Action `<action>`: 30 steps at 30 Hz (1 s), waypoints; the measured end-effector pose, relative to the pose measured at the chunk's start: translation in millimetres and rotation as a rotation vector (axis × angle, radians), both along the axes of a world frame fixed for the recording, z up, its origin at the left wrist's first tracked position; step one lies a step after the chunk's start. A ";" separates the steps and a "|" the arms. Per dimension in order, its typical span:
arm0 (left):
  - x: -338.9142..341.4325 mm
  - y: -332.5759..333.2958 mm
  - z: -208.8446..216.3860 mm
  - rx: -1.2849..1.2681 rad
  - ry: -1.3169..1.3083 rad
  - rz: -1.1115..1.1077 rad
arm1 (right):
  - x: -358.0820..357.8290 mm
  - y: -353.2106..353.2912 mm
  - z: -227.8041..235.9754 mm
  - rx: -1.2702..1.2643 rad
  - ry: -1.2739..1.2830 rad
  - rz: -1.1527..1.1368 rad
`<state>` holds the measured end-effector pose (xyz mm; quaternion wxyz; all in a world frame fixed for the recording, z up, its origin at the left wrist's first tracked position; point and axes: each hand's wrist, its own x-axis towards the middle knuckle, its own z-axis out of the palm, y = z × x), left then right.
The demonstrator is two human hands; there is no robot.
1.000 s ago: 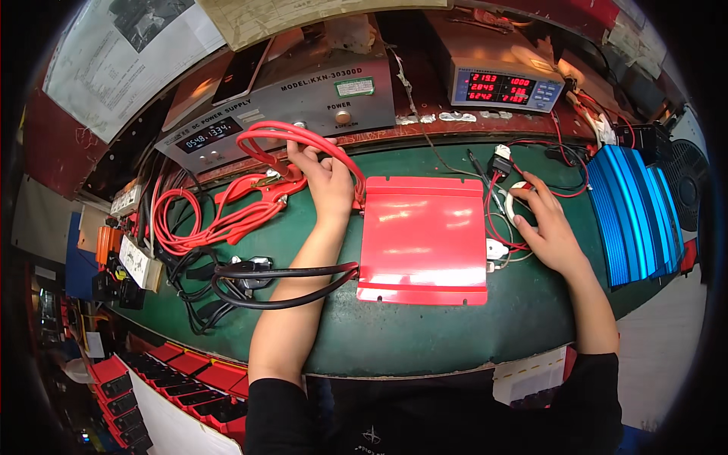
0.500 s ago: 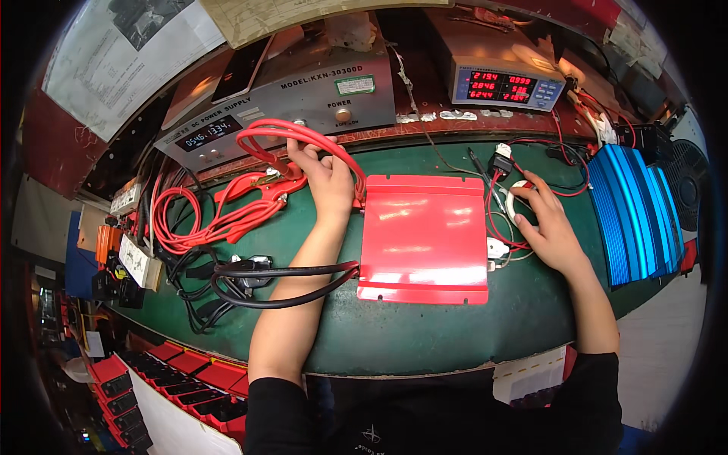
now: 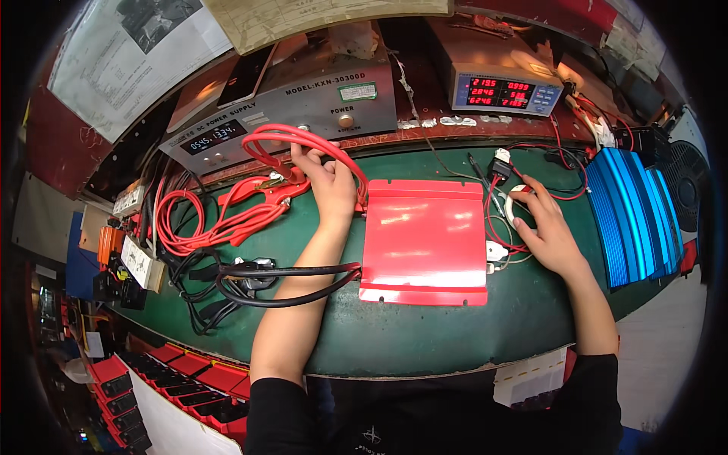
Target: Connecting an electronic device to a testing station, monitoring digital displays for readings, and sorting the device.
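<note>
A glossy red metal box (image 3: 422, 243) lies flat in front of me, a pair of thick red cables (image 3: 318, 138) and a black cable loop (image 3: 292, 288) coming from its left side. My left hand (image 3: 331, 186) reaches up beside the red cables, its fingers bent and their tips partly hidden behind them, near the front of the power supply (image 3: 280, 98). What those fingers grip, if anything, is hidden. To the right of the box, my right hand (image 3: 547, 227) has its thumb and fingers closed around a white curved piece (image 3: 509, 202). A white plug (image 3: 497, 251) sits at the box's right side.
Red clamps (image 3: 265, 193) and coiled red cable (image 3: 178, 227) lie at left, with black cords (image 3: 205, 284) nearby. A meter with red digits (image 3: 504, 92) stands at the back. Blue finned cases (image 3: 629, 216) and a fan (image 3: 685, 186) are at right. Red cases (image 3: 201, 368) fill the lower left.
The view has shifted slightly. Both hands keep nearly the same places and poses, and the box and cables stay put. Some digits on the displays differ.
</note>
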<state>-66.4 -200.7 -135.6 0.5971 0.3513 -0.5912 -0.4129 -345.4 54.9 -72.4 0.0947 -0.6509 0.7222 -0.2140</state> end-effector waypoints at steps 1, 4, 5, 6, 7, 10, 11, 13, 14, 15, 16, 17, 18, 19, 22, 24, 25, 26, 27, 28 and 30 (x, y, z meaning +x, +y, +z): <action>-0.2 0.3 0.0 -0.001 0.001 -0.002 | 0.1 0.2 0.3 -0.001 0.001 -0.002; 0.3 1.2 1.2 0.010 0.013 -0.023 | 0.5 -0.1 0.4 -0.010 0.002 0.005; 0.3 1.1 1.2 0.013 0.011 -0.021 | 0.7 -0.2 0.7 -0.005 -0.002 0.002; 0.3 1.1 1.1 0.016 0.009 -0.018 | 0.8 -0.2 0.9 -0.001 -0.006 -0.002; 0.4 1.2 1.0 0.015 0.009 -0.019 | 0.8 0.0 0.9 -0.002 -0.006 -0.002; 0.7 -0.2 0.0 0.017 0.004 -0.018 | 0.3 -0.5 0.9 -0.004 0.007 0.004; 0.5 -0.6 -0.1 0.014 0.005 -0.017 | 0.0 -0.5 0.7 -0.003 0.003 0.003; 0.6 -0.4 -0.7 0.012 0.006 -0.017 | 0.0 0.0 0.5 -0.002 -0.002 0.002; 0.7 0.1 -0.3 0.010 0.004 -0.018 | 0.0 0.1 0.8 -0.005 0.003 0.004; 0.6 0.4 0.1 0.008 0.003 -0.018 | 0.1 0.1 1.0 -0.008 0.008 0.005; 0.1 0.3 0.7 0.009 0.003 -0.019 | 0.1 0.0 1.1 -0.008 0.008 0.005; 0.2 0.2 1.1 0.014 0.006 -0.017 | 0.3 -0.4 1.0 -0.004 -0.001 0.002; 0.5 0.3 1.5 0.020 0.009 -0.015 | 0.4 -0.8 0.8 0.000 -0.010 -0.001; 1.1 1.0 1.7 0.020 0.009 -0.013 | 0.5 -0.8 -0.1 0.000 -0.010 0.001; 0.4 1.2 2.5 0.024 0.015 -0.022 | 0.3 -0.1 0.6 -0.013 0.015 0.008; -0.2 0.2 1.3 0.033 0.011 -0.017 | 0.2 -0.4 0.7 -0.002 -0.002 0.001; -0.4 1.0 0.2 0.034 0.010 -0.017 | -0.1 0.4 -0.3 0.000 -0.003 0.001; 0.1 1.3 0.1 0.028 0.014 -0.023 | 0.0 0.7 -0.5 -0.005 0.007 0.004; 0.6 1.2 0.2 0.022 0.018 -0.028 | 0.2 0.6 -0.4 -0.009 0.016 0.007; 0.9 0.2 0.5 0.020 0.019 -0.028 | 0.6 -0.1 0.8 -0.010 0.017 0.008; 0.7 -0.2 0.1 0.023 0.023 -0.020 | 1.4 -0.6 1.9 0.003 -0.010 -0.004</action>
